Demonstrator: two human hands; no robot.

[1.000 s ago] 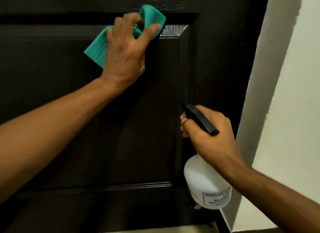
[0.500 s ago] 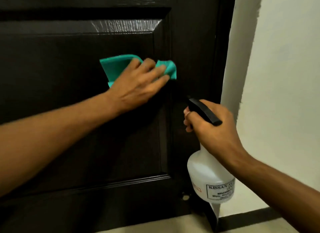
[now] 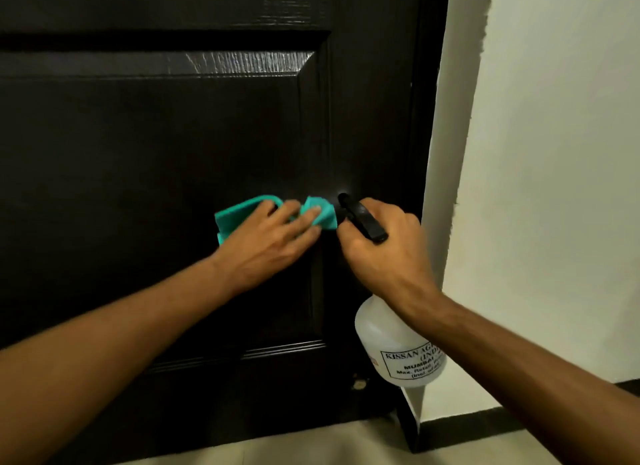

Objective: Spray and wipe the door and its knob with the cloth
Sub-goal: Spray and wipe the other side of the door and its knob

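Wiping the door (image 3: 138, 153) panel, the left hand (image 3: 273, 243) presses the cloth (image 3: 239, 215) flat while the right hand (image 3: 384, 253) grips the spray bottle (image 3: 391, 347); the knob, unseen, likely comes next.

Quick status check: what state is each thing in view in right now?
Door: shut against its frame; glossy sheen on the panel's top bevel.
Cloth: crumpled, pressed flat on the door.
Left hand: pressing the cloth.
Spray bottle: upright, nozzle toward the door.
Right hand: gripping the bottle's neck.
Knob: not visible.
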